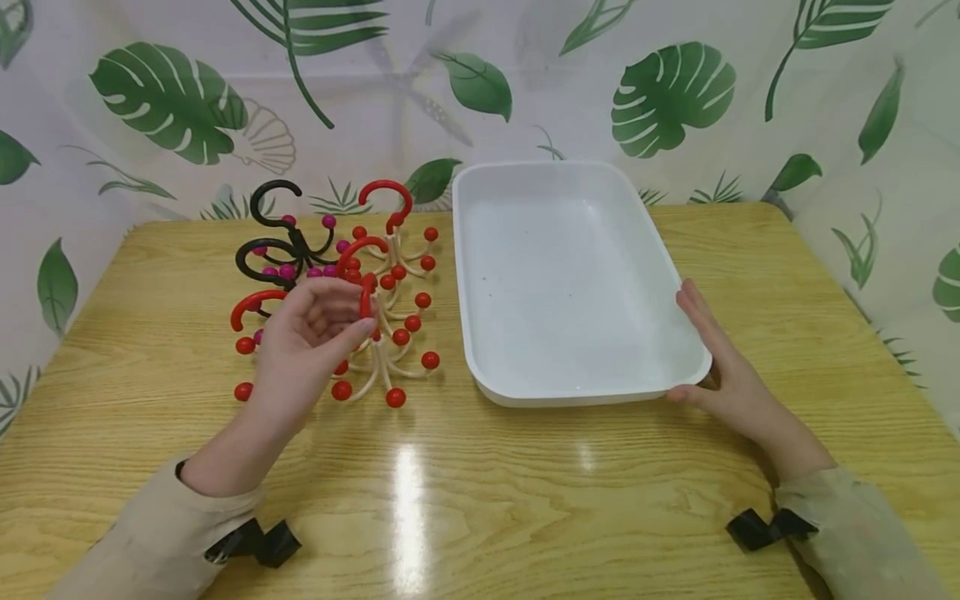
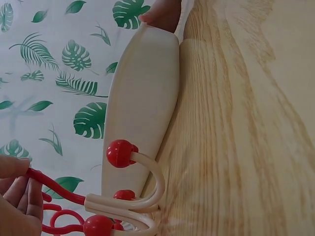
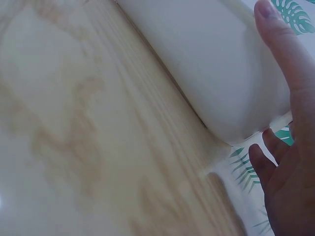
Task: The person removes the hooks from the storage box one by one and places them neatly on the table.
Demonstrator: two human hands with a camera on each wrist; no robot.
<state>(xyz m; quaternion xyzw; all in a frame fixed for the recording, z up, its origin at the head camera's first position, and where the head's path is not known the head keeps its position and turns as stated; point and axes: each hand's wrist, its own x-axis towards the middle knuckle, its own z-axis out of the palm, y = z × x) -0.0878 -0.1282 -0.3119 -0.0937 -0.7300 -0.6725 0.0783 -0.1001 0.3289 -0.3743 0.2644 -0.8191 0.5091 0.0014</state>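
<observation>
My left hand [image 1: 300, 333] pinches the red hook of a multi-arm hook hanger [image 1: 381, 360] with thumb and fingertips. Cream curved arms ending in red balls spread out below the hook. In the left wrist view, the same hanger [image 2: 118, 202] slants away from the fingers of the left hand [image 2: 19, 201]. A white rectangular tray [image 1: 570, 390] stands to the right of the hangers. My right hand [image 1: 723, 379] touches its near right corner, thumb at the front rim and extended fingers along the right side. The right wrist view shows this hand [image 3: 290, 162] beside the tray's outer wall [image 3: 206, 64].
Close behind the left hand stand more red-hooked hangers [image 1: 393, 242] and black hangers [image 1: 298, 243] with magenta balls, crowded together. All rest on a glossy wooden table [image 1: 525, 500]. A leaf-patterned cloth [image 1: 540, 83] hangs behind the table's far edge.
</observation>
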